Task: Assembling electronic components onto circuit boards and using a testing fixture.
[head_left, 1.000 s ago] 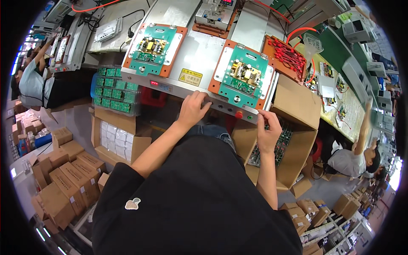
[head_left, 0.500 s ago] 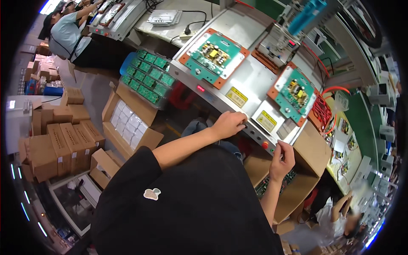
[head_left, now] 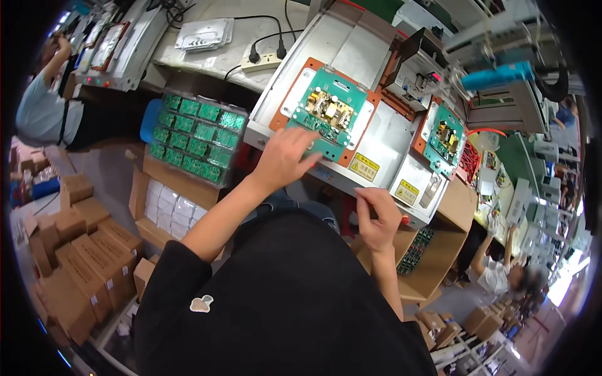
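Note:
On the left, a green fixture plate sits on an orange-edged base, with a populated circuit board in it. My left hand is over the plate's near left corner, thumb and fingers apart and slightly blurred. Nothing shows in its grasp; its fingertips may touch the plate. My right hand hovers by the machine's front edge, loosely curled, thumb and forefinger apart, holding nothing visible. Farther right, a second green fixture plate carries another circuit board.
A clear tray of small green boards stands left of the metal machine. Below it is an open carton with white packs. Another carton is under the right side. A blue cylinder hangs at upper right.
My left hand has left the machine's front panel and moved up and left to the left fixture plate. My right hand has shifted left along the front edge. The view has turned.

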`<state>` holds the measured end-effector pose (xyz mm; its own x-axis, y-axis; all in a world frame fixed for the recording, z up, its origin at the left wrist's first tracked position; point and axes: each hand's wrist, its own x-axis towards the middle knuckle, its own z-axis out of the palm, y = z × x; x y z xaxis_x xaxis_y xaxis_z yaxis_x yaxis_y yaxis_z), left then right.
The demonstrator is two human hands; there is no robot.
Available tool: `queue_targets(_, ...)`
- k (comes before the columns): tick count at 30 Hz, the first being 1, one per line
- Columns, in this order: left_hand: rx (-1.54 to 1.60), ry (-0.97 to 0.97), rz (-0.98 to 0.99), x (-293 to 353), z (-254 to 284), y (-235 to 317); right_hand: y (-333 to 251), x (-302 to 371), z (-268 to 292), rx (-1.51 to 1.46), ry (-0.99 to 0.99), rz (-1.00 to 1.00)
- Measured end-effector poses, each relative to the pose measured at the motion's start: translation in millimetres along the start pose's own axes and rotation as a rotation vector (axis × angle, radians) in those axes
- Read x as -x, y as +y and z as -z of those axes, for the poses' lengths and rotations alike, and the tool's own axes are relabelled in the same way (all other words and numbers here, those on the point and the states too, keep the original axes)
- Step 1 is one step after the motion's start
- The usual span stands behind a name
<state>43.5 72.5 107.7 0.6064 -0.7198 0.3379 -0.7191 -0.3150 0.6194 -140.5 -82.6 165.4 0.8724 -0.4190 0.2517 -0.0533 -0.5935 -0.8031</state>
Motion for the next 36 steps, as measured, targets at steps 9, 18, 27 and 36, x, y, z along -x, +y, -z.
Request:
queue_targets(9, 0.058, 0.23, -0.594, -80, 33, 19, -21, -17, -8, 0.131, -0.042, 0.075)
queue_targets(18, 0.218, 0.418, -0.423, -173, 43, 1, 101, -160, -74, 0.678, -0.33, -0.051)
queue_targets(27, 1.087, -0.611, 0.847, 79, 96, -42, 2, -149, -76, 0.655, -0.19, 0.212)
queue_targets(36, 1.435, -0.147, 0.782, 80, 64, 13, 12, -49, 9, 0.036, 0.047, 0.034)
